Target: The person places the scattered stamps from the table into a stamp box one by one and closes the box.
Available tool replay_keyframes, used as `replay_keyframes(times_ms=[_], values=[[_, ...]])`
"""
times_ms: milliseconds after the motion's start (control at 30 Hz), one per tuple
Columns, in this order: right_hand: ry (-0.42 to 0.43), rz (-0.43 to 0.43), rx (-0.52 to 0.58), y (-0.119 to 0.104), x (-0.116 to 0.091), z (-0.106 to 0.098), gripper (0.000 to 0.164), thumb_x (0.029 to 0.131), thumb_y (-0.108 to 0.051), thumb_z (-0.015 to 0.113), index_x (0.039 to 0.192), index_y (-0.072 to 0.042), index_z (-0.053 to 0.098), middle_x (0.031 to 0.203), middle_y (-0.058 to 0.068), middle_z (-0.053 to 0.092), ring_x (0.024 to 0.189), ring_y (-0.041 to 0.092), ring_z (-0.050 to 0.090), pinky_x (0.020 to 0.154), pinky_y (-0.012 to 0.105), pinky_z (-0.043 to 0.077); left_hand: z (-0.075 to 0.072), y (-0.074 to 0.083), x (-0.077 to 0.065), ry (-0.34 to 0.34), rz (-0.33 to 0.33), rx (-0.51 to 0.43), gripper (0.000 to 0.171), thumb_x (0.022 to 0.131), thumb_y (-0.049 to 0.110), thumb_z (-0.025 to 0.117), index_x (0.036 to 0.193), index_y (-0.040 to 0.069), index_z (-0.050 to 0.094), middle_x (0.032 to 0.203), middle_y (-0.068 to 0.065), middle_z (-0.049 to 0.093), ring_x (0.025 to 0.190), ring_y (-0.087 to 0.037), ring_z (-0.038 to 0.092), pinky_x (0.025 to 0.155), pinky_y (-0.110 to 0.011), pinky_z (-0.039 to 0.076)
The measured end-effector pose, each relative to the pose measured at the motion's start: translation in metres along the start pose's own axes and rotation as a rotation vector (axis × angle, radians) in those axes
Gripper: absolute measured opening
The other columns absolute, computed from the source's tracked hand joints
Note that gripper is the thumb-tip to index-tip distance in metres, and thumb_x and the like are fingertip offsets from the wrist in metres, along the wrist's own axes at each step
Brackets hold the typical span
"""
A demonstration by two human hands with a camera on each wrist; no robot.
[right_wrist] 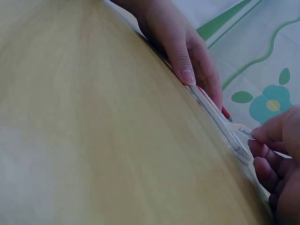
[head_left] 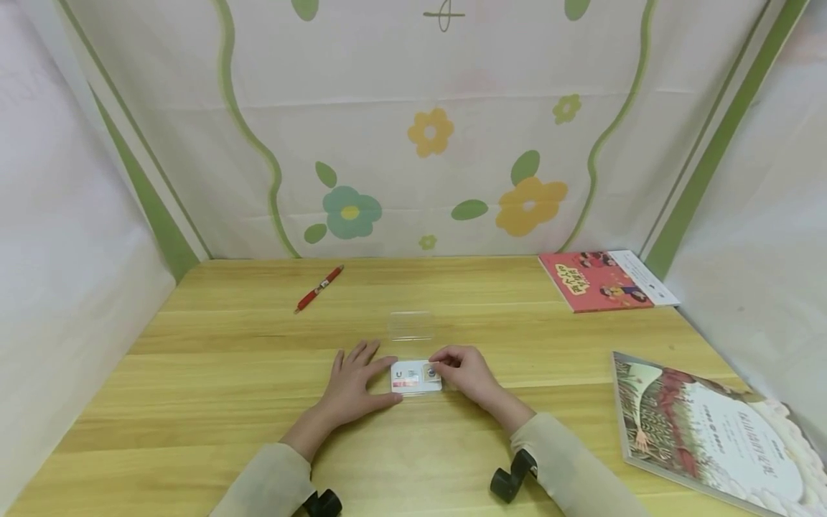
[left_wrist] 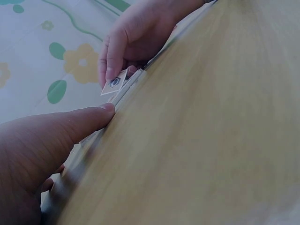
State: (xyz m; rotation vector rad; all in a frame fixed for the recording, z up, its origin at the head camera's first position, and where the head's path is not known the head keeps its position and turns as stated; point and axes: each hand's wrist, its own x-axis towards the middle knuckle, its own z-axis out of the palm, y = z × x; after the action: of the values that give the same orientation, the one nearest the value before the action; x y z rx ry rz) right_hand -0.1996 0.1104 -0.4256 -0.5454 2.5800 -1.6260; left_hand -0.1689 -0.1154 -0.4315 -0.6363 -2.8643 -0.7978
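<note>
A flat white rectangular case (head_left: 407, 384) with red and dark print lies on the table, a clear plastic rim along its near edge. My left hand (head_left: 352, 384) holds its left end between thumb and index finger, the other fingers spread on the table. At its right end my right hand (head_left: 468, 373) pinches a small square piece with a dark round print (left_wrist: 115, 83) between thumb and finger. That piece tilts up off the case's top in the left wrist view. In the right wrist view it looks partly see-through; its exact kind is unclear.
A clear plastic rectangle (head_left: 411, 327) lies just beyond the case. Farther back on the left is a red pen (head_left: 319, 289). A red booklet (head_left: 597, 282) lies at the back right, and a larger picture book (head_left: 704, 431) at the front right. Cloth walls (head_left: 388, 86) enclose the table.
</note>
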Motion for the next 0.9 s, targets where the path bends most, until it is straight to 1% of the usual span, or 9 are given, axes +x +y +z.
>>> replay_keyframes(times_ms=[167, 333, 533, 900], values=[[0.005, 0.005, 0.023, 0.0002, -0.0005, -0.0002, 0.006, 0.077, -0.002, 0.062, 0.081, -0.003, 0.066, 0.070, 0.000, 0.058, 0.060, 0.014, 0.047, 0.053, 0.023, 0.039, 0.0004, 0.0005, 0.0007, -0.004, -0.003, 0.009, 0.064, 0.071, 0.059, 0.056, 0.123, 0.022, 0.050, 0.136, -0.011, 0.028, 0.126, -0.031, 0.015, 0.095, -0.055, 0.001], [-0.010, 0.018, -0.022, 0.0001, -0.0010, 0.0000, 0.007, 0.077, -0.003, 0.062, 0.082, -0.006, 0.067, 0.071, -0.001, 0.057, 0.061, 0.014, 0.047, 0.054, 0.024, 0.039, 0.0005, 0.0006, 0.0007, -0.013, -0.006, 0.009, 0.064, 0.070, 0.059, 0.056, 0.123, 0.023, 0.050, 0.137, -0.011, 0.028, 0.126, -0.031, 0.014, 0.095, -0.055, 0.001], [-0.014, 0.005, -0.071, 0.0011, -0.0010, 0.0008, 0.006, 0.077, -0.005, 0.063, 0.081, -0.008, 0.066, 0.068, -0.002, 0.055, 0.061, 0.014, 0.046, 0.053, 0.024, 0.039, -0.0005, 0.0009, 0.0003, -0.017, -0.007, 0.000, 0.064, 0.071, 0.059, 0.056, 0.123, 0.022, 0.050, 0.137, -0.011, 0.028, 0.126, -0.031, 0.014, 0.095, -0.054, 0.000], [-0.024, -0.010, -0.080, 0.0019, 0.0000, 0.0014, 0.007, 0.076, -0.003, 0.063, 0.081, -0.007, 0.065, 0.064, -0.001, 0.050, 0.058, 0.013, 0.043, 0.049, 0.022, 0.035, -0.0009, 0.0000, 0.0001, -0.013, -0.005, -0.009, 0.065, 0.071, 0.058, 0.056, 0.124, 0.021, 0.049, 0.137, -0.011, 0.027, 0.126, -0.031, 0.013, 0.095, -0.055, 0.000]])
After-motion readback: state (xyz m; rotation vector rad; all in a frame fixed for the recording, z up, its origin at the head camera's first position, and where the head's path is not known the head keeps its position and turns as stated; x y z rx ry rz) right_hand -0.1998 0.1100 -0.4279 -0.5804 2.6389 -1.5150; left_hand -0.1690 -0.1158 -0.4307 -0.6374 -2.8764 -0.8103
